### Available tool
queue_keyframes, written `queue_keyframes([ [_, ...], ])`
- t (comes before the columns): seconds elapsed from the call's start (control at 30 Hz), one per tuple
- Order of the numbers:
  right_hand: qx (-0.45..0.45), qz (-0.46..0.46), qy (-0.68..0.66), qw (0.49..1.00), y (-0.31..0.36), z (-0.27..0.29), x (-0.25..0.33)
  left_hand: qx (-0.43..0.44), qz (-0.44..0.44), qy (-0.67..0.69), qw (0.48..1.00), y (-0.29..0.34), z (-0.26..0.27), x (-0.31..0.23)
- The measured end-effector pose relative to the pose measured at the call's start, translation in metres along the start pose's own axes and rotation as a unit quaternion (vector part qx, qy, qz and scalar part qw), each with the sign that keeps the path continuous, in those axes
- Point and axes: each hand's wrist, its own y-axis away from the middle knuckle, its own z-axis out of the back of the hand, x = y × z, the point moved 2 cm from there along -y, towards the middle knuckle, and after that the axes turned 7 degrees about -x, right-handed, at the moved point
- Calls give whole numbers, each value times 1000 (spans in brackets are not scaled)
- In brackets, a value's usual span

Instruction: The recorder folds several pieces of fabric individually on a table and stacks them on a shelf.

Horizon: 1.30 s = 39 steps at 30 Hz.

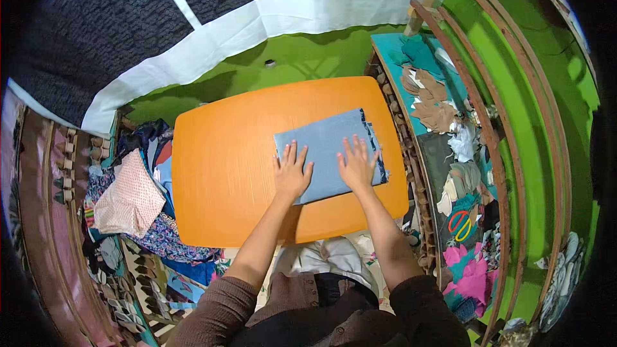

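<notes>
A folded piece of light blue cloth [321, 151] lies flat on the orange tabletop [222, 167], right of its middle. Along its right side runs a frayed dark edge. My left hand [293, 170] rests palm down over the cloth's left edge, fingers spread. Near the dark edge, my right hand [358, 164] also lies flat with its fingers apart. Neither hand grips anything. The cloth's underside and inner layers are hidden.
Scissors with red and yellow handles [461, 225] lie among fabric scraps [472, 276] on the right-hand shelf. To the left is a heap of fabrics topped by a pale dotted cloth [132, 196]. A green wall [302, 51] stands behind the table.
</notes>
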Motion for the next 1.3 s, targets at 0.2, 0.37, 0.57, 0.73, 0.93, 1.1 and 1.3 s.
queue_keyframes([
  [0.2,45,-174,-24,983,0,1,-43,-26,13,63,998,-17,-12,22],
  [0.37,-15,-192,-85,978,50,-9,-25,-7,-166,62,984,-65,-19,40],
  [0.57,132,-156,-159,966,133,-14,63,20,-237,-147,960,-119,-10,9],
  [0.73,356,-207,-415,811,74,27,62,-64,-107,29,992,-85,9,14],
  [0.93,-23,-279,-367,887,15,-8,-27,-7,173,312,934,-6,6,61],
  [1.1,-30,-288,-514,808,16,-25,-18,95,290,555,774,-6,2,66],
  [1.3,133,-402,-603,676,35,-7,4,241,299,513,768,-23,7,77],
])
